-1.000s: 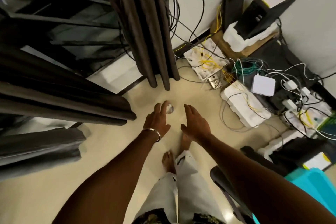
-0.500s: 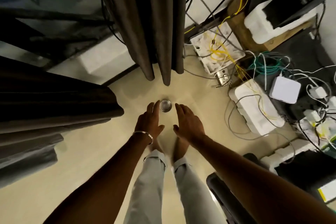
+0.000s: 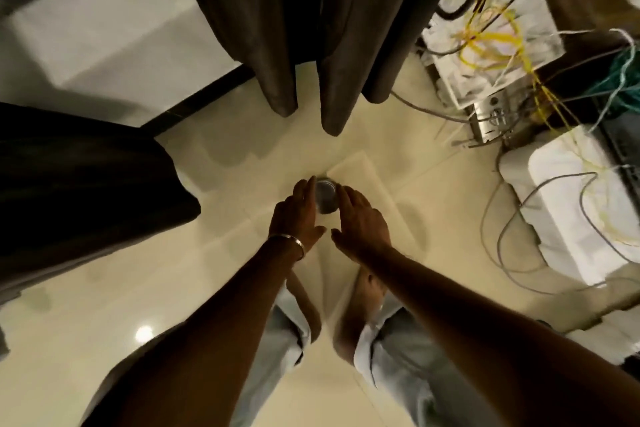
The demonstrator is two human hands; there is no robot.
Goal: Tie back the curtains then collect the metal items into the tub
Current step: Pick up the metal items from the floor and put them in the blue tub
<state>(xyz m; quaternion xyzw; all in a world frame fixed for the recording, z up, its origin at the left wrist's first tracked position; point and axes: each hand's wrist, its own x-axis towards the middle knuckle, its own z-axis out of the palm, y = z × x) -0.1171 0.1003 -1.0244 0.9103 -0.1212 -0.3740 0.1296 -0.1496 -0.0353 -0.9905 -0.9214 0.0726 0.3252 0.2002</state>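
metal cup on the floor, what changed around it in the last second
Both hands dropped toward the metal cup and closed in: the left hand and right hand now flank it, fingers at its sides. A firm grip isn't clear. The cup stayed on the floor below the curtains.

The cream tiled floor (image 3: 214, 288) carries a small metal cup (image 3: 325, 199) at centre, white foam blocks (image 3: 571, 218) and loose cables (image 3: 512, 236) at right.
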